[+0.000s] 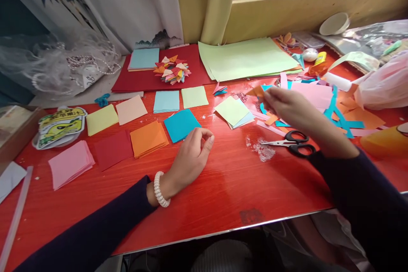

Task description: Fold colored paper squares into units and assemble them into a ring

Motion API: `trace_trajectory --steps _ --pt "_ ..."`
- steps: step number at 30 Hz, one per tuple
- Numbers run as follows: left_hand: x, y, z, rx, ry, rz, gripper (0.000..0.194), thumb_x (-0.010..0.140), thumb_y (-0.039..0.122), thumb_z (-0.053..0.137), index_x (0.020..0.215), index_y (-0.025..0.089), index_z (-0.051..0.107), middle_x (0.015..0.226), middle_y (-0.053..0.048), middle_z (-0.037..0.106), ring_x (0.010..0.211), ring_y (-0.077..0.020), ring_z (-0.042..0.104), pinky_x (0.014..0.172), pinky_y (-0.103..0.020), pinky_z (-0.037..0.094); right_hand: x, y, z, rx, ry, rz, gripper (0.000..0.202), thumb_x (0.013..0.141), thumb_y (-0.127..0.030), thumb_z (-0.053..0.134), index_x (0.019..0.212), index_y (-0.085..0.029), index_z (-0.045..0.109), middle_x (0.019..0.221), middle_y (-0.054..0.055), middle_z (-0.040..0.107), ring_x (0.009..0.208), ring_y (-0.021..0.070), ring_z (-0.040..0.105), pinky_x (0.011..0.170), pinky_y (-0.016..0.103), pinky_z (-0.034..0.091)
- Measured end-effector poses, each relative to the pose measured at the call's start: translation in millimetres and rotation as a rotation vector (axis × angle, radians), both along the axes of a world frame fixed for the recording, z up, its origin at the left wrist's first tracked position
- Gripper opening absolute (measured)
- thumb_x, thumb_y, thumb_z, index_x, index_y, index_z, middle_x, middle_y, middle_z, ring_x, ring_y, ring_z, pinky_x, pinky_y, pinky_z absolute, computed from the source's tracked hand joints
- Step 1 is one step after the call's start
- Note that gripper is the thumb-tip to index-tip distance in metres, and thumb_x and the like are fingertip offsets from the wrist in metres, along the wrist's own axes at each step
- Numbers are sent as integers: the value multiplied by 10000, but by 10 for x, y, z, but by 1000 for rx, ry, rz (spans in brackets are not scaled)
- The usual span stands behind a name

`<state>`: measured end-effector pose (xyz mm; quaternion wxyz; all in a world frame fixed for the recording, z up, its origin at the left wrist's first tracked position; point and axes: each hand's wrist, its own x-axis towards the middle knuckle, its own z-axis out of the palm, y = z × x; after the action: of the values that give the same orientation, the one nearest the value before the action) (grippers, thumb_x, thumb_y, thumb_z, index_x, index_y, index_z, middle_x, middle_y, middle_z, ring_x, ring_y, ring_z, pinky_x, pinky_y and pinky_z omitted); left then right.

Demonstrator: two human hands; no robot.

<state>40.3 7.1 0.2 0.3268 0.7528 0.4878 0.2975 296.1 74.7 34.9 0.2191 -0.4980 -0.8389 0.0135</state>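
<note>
My left hand [191, 153] rests on the red table just below a stack of blue paper squares [182, 125]. Its fingers are curled in, thumb against the index finger, and nothing shows in them. Raised over the paper scraps at the right, my right hand [287, 106] pinches a small folded orange paper piece [256, 92]. Below that hand lie black-handled scissors [291, 142], blades pointing left. A small pink and blue folded paper piece [219, 89] sits left of the right hand. Behind it is a round ornament of folded multicoloured paper [172, 70].
Stacks of orange [148, 139], red [114, 149] and pink squares [70, 164] lie at left. Light green sheets [245, 57] cover the back. Cut scraps [338, 110] spread at right, near a yellow glue stick [320, 58]. A clear bag with beads [86, 63] stands back left.
</note>
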Motion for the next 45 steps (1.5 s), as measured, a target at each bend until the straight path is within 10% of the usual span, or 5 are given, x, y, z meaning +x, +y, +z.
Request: trace_trajectory --steps 11,16,25,35,45 --pt "2 -15 -2 -7 37 -48 134 931 260 358 897 188 466 913 -15 523 872 -140 481 824 -302 392 -201 928 -150 -350 -110 -416 299 770 -408 555 687 -130 628 578 95 552 609 199 520 549 336 358" --pt "2 -15 4 10 52 -62 131 931 252 357 879 184 457 892 -14 512 843 -140 471 812 -306 394 -184 737 -91 -88 -111 -437 335 858 -408 411 866 -143 616 811 132 586 773 246 529 627 370 348" --pt "16 -2 -1 52 75 -57 140 928 242 354 859 182 459 872 -17 507 825 -144 468 791 -312 401 -311 288 -315 -279 -31 -210 437 641 -464 685 937 -177 541 948 94 538 782 220 512 642 349 409" --pt "-2 -20 -3 100 104 -51 121 930 236 362 882 185 460 871 -10 502 809 -133 473 769 -300 428 -281 266 -204 -221 225 -192 185 786 -334 571 723 -209 450 687 -1 481 606 129 412 534 286 317" --pt "-237 19 -12 849 283 -45 222 813 150 571 1005 257 543 1117 -57 457 988 -205 441 809 -367 402 -735 -423 65 -948 590 86 223 846 -359 488 711 -181 495 671 -7 483 602 108 440 517 258 319"
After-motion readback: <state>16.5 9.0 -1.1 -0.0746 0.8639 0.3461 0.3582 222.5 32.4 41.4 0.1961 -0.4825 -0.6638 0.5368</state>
